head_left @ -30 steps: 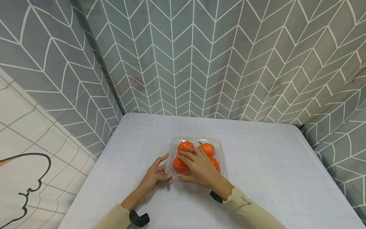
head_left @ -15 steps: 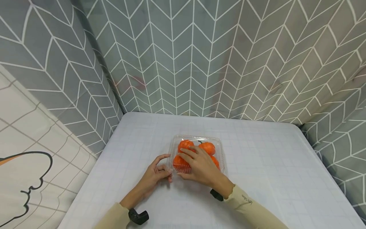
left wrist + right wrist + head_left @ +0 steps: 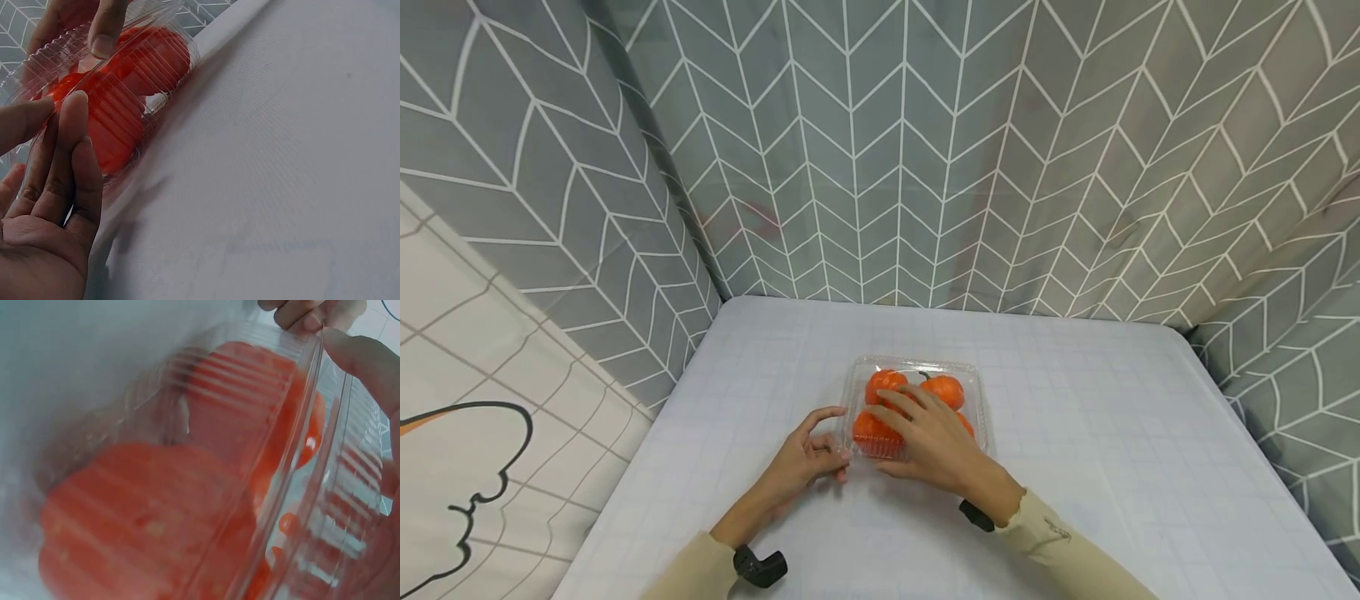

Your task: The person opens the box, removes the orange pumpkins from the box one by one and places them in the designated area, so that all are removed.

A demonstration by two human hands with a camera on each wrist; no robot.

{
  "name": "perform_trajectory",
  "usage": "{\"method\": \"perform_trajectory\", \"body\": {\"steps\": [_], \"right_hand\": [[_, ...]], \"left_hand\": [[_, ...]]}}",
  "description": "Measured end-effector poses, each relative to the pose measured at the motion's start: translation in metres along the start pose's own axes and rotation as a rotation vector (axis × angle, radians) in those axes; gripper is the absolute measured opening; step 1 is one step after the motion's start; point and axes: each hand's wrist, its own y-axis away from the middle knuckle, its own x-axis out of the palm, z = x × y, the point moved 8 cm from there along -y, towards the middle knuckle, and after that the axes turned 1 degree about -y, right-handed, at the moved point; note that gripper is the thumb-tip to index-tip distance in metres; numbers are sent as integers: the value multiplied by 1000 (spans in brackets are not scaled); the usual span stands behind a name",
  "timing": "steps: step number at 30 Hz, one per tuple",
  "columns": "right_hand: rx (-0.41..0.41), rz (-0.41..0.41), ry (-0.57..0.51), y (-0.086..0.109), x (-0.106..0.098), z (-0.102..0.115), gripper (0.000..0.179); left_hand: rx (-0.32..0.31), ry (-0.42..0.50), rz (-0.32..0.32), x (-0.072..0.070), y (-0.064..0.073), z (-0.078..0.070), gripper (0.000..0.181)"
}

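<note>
A clear plastic clamshell container (image 3: pixel 917 363) sits on the white tabletop, holding several small orange pumpkins (image 3: pixel 944 389), one with a dark green stem. At its near left corner, my left hand (image 3: pixel 801 463) pinches the rim between thumb and fingertips, as the left wrist view shows. My right hand (image 3: pixel 934 440) lies spread across the lid, hiding part of the pumpkins. Its thumb (image 3: pixel 359 356) presses on the front rim, close to the left hand. The right wrist view shows a narrow gap between the lid's rim and the base's rim.
The white-covered table (image 3: pixel 1112 433) stretches around the container on all sides. A grey curtain (image 3: pixel 925 167) with white chevron lines hangs behind it and at both sides. Each wrist wears a black camera strap (image 3: pixel 760 567).
My right hand has slid slightly to the right, its thumb moving along the container's front rim. The left hand keeps its place at the near left corner.
</note>
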Motion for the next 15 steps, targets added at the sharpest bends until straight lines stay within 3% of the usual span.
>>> {"method": "perform_trajectory", "body": {"steps": [15], "right_hand": [[87,12,-14,34,-13,-29,75]], "left_hand": [[14,-12,32,-3,-3,1,75]]}}
